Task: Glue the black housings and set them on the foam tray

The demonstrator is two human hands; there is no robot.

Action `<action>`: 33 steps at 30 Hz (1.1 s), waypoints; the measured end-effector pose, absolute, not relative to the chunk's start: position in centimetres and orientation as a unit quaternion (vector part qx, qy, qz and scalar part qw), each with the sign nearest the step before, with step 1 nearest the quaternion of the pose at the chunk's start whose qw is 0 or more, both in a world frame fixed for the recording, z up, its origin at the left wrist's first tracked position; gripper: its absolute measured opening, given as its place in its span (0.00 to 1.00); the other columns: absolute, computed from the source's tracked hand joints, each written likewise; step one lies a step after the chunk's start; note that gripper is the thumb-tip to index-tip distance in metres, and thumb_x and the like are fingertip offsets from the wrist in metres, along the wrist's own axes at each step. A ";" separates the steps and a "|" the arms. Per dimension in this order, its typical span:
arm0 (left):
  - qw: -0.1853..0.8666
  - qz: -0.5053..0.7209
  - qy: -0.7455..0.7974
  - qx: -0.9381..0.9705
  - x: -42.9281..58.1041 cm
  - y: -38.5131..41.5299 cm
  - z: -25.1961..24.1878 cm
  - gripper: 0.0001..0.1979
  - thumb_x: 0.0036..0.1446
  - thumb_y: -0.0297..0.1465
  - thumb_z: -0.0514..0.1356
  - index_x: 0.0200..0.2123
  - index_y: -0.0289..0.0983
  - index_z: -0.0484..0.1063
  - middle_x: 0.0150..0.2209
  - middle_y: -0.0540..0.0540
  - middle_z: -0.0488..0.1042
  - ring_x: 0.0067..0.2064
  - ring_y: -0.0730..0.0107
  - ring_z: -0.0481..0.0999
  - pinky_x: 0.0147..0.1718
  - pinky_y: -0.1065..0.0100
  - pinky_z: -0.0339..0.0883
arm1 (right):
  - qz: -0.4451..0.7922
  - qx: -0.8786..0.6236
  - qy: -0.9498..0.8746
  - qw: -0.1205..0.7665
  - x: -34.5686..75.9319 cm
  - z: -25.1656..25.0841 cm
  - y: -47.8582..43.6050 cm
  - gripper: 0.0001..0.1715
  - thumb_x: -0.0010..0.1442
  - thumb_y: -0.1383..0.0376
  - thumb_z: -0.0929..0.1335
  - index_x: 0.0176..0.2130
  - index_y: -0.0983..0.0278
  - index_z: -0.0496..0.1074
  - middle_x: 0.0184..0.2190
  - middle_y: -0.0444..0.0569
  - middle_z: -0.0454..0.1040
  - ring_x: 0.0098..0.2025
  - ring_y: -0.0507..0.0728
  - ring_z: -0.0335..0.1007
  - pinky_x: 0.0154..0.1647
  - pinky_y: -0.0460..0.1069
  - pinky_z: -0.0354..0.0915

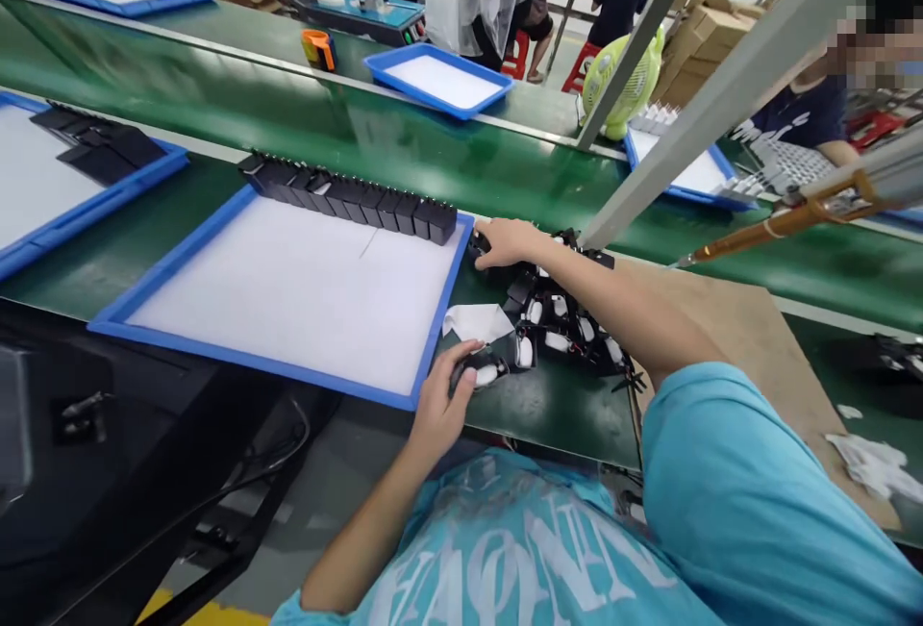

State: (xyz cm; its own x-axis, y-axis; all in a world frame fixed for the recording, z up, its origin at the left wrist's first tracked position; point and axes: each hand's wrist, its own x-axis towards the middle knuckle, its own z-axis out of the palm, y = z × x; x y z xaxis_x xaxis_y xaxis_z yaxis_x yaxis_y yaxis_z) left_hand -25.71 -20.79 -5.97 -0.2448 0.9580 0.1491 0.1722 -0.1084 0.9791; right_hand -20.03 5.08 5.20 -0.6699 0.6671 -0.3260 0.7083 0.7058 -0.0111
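Observation:
My left hand [439, 405] is at the near right corner of a blue tray with a white lining [288, 299]. Its thumb and fingers close around a small black housing with a white oval piece inside [486, 375]. At the tray's far right corner, my right hand [509, 243] is curled over a black part [479, 245], mostly covered by the fingers. Under and beside my right forearm lies a pile of black housings with white pieces [559, 341]. A folded white cloth [477, 321] lies between my hands. A row of black boxes [353, 199] lines the tray's far edge.
Another blue tray with black parts [108, 150] sits at the left. Brown cardboard [710, 318] covers the bench on the right, below a hanging orange tool [785, 219]. A grey metal post [692, 116] rises beyond the pile. Co-workers and a green fan [616, 83] are farther back.

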 end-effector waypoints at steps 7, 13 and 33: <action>0.351 0.481 0.620 0.511 -25.6 -18.7 -3.8 0.20 0.67 0.41 0.50 0.56 0.40 0.68 0.52 0.45 0.76 0.57 0.62 0.72 0.57 0.60 0.65 | -0.046 0.352 0.931 0.080 -17.4 6.7 2.2 0.44 0.56 0.47 0.67 0.65 0.60 0.54 0.70 0.60 0.46 0.57 0.76 0.66 0.54 0.68 0.63; 0.188 0.429 0.611 0.638 -25.5 -18.8 -3.6 0.14 0.62 0.37 0.59 0.50 0.40 0.74 0.48 0.46 0.79 0.49 0.64 0.78 0.51 0.64 0.71 | -0.142 0.288 0.938 -0.131 -7.2 11.1 -2.0 0.35 0.61 0.50 0.65 0.64 0.57 0.57 0.66 0.55 0.58 0.63 0.68 0.61 0.58 0.64 0.65; 0.129 0.328 0.584 0.731 -26.4 -19.2 -4.8 0.15 0.65 0.35 0.56 0.54 0.40 0.68 0.56 0.44 0.73 0.55 0.62 0.74 0.54 0.61 0.69 | -0.381 0.466 0.511 -0.614 13.2 3.5 5.8 0.44 0.38 0.65 0.72 0.53 0.41 0.58 0.59 0.44 0.58 0.62 0.61 0.57 0.50 0.65 0.62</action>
